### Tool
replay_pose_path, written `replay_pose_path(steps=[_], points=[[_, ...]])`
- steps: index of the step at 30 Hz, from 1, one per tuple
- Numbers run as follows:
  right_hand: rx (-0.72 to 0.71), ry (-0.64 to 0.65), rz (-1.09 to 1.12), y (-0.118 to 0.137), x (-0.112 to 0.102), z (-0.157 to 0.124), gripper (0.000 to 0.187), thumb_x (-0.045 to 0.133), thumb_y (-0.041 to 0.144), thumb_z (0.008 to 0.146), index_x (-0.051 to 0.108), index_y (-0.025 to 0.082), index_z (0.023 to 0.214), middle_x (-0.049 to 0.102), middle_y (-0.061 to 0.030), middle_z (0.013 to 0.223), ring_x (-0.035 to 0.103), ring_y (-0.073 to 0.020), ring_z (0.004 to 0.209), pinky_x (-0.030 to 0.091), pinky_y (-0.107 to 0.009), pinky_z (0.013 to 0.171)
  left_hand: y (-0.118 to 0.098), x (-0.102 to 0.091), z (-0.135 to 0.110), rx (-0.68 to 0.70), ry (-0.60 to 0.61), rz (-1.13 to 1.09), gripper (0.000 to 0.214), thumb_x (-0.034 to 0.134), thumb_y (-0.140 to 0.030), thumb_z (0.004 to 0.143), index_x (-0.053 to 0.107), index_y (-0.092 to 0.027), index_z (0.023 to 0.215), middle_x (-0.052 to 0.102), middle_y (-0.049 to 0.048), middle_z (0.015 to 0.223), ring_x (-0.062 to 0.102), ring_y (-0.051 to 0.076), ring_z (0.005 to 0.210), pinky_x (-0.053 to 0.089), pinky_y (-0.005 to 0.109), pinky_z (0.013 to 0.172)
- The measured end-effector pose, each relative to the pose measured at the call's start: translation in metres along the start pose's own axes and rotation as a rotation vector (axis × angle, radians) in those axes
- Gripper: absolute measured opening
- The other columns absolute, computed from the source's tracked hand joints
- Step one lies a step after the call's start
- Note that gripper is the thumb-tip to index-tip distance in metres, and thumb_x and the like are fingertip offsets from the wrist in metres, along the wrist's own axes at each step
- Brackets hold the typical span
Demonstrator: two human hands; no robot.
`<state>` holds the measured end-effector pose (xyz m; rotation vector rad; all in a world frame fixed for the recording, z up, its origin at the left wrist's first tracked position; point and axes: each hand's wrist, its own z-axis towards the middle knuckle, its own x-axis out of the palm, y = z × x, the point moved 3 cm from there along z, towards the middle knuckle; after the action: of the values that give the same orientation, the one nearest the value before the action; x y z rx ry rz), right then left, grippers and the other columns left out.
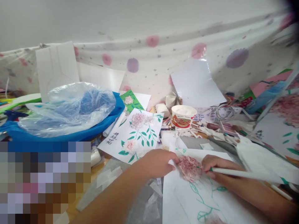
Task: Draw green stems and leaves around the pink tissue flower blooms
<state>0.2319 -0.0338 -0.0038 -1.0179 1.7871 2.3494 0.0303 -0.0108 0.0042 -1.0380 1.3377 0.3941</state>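
Observation:
A white sheet [177, 193] lies in front of me with leaves and stems drawn in green outline. On its upper part sits a ruffled pink flower [190, 168], and a second pink flower shows partly at the bottom edge. My left hand [161, 161] has its fingers closed at the flower's left edge. My right hand [216, 166] is closed around a white marker [243, 173] with green at both ends, close to the flower's right side. The marker's tip is hidden or too small to make out.
A finished-looking flower picture [140, 133] lies to the left, beside a paper bowl [184, 116]. Blue cloth under clear plastic [70, 109] fills the left. Tissue-like scraps [109, 175] lie on the grey surface. White crumpled material [261, 155] and another flower picture [280, 124] are at right.

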Motion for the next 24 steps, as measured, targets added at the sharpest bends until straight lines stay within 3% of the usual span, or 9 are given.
replay_pose_path(steps=[6, 10, 17, 24], points=[[-0.016, -0.052, 0.062, -0.010, 0.001, -0.001, 0.015, 0.047, 0.034, 0.076, 0.059, 0.025, 0.072, 0.056, -0.0050, 0.073, 0.051, -0.0216, 0.072, 0.036, -0.036, 0.066, -0.002, -0.004, -0.008, -0.037, 0.025, 0.017, 0.026, 0.047, -0.032, 0.074, 0.050, -0.033, 0.100, 0.059, -0.0010, 0.094, 0.052, 0.019, 0.088, 0.039, 0.029, 0.069], [-0.030, -0.059, 0.085, -0.012, 0.001, -0.001, 0.015, 0.048, 0.033, 0.076, 0.059, 0.025, 0.071, 0.055, -0.0040, 0.067, 0.050, -0.0198, 0.064, 0.035, -0.034, 0.059, 0.002, -0.007, -0.012, -0.159, 0.048, 0.068, 0.024, 0.045, -0.035, 0.073, 0.048, -0.028, 0.097, 0.057, 0.0004, 0.085, 0.053, 0.018, 0.078, 0.039, 0.028, 0.062], [0.025, 0.020, -0.006, 0.002, 0.003, -0.009, 0.008, 0.049, 0.028, 0.077, 0.047, 0.021, 0.078, 0.051, -0.0017, 0.071, 0.047, -0.0152, 0.065, 0.038, -0.027, 0.057, 0.002, -0.016, -0.013, -0.284, 0.092, 0.168, 0.024, 0.046, -0.045, 0.069, 0.052, -0.023, 0.077, 0.057, 0.0004, 0.078, 0.053, 0.018, 0.071, 0.034, 0.026, 0.051], [-0.042, 0.147, -0.054, 0.013, 0.023, -0.006, 0.010, 0.052, 0.025, 0.074, 0.047, 0.017, 0.069, 0.053, -0.0015, 0.066, 0.049, -0.0121, 0.060, 0.039, -0.022, 0.053, -0.002, -0.019, -0.013, -0.308, 0.006, 0.304, 0.035, 0.033, -0.049, 0.074, 0.053, -0.022, 0.065, 0.058, 0.0011, 0.068, 0.051, 0.018, 0.060, 0.031, 0.027, 0.047]])
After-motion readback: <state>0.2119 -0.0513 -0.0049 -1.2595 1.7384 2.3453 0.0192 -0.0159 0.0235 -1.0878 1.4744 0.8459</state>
